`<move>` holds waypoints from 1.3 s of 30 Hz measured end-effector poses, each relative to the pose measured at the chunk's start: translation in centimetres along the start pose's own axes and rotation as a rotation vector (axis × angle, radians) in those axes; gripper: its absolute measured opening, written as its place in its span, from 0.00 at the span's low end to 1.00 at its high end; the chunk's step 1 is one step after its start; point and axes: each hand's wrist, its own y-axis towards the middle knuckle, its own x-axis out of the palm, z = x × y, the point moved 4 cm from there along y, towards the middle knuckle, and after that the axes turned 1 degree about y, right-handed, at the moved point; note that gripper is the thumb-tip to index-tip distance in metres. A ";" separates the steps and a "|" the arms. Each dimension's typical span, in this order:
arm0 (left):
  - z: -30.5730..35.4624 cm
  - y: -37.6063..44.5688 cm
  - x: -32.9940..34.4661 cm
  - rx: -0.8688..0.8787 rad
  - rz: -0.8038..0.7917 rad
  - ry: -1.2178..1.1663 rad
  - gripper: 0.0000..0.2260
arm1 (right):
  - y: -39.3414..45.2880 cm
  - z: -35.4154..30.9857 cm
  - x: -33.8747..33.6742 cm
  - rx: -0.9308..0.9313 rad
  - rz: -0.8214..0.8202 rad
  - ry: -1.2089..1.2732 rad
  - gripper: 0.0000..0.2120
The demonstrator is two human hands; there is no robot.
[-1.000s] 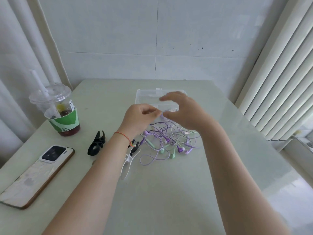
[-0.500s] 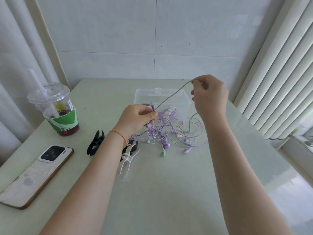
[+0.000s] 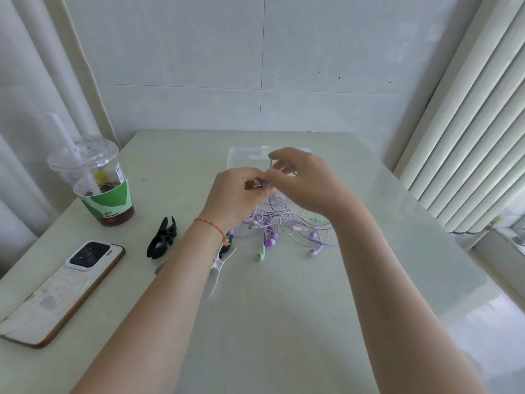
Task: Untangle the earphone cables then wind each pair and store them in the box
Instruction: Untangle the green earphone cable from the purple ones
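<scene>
A tangle of purple, mint and white earphone cables (image 3: 287, 227) lies on the pale table, just in front of a clear plastic box (image 3: 241, 157). My left hand (image 3: 235, 194) pinches the purple plug end of one cable above the heap. My right hand (image 3: 304, 180) is close against it and pinches a thin loop of the same cable, which stands up between its fingers. Several earbuds, purple (image 3: 270, 242) and mint (image 3: 260, 255), lie at the near edge of the tangle. Both hands hide much of the box.
A black clip (image 3: 162, 237) and a white clip (image 3: 217, 264) lie left of the cables. Farther left a phone (image 3: 61, 288) lies face down, and an iced drink cup (image 3: 99, 184) with a straw stands behind it. White blinds (image 3: 468, 123) hang at the right.
My right hand, which had drawn a length of cable up and away to the right, has come back down beside my left hand. The cable now loops between the two hands.
</scene>
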 end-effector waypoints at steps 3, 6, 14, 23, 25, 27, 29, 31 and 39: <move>0.6 -0.2 0.5 0.044 -0.074 0.011 0.01 | 0.3 0.3 -0.7 -0.044 0.135 0.012 0.14; 0.2 -0.1 0.9 -0.002 -0.088 0.079 0.05 | 0.6 0.9 -1.1 -0.043 0.130 -0.103 0.05; -0.7 0.1 -0.5 -0.196 -0.085 -0.130 0.08 | 0.7 3.9 -1.6 0.193 0.117 -0.450 0.12; 0.0 -0.1 0.3 -0.103 -0.027 -0.261 0.06 | 0.2 0.8 1.0 -0.013 -0.131 -0.178 0.10; -0.3 0.1 0.4 -0.103 -0.013 -0.274 0.07 | 0.3 1.2 1.4 0.008 -0.163 -0.237 0.11; -0.7 0.1 0.6 -0.108 -0.057 -0.243 0.07 | 0.5 1.5 1.8 0.021 -0.170 -0.263 0.11; -1.2 0.1 0.9 -0.124 -0.154 -0.185 0.08 | 0.5 1.7 1.7 0.025 -0.148 -0.242 0.09; -1.7 -0.1 1.2 -0.139 -0.214 -0.087 0.09 | 0.6 1.8 1.1 0.035 -0.101 -0.179 0.09; -3.3 -0.5 1.7 -0.167 -0.365 0.363 0.21 | 0.2 0.5 -2.4 0.023 0.415 0.465 0.09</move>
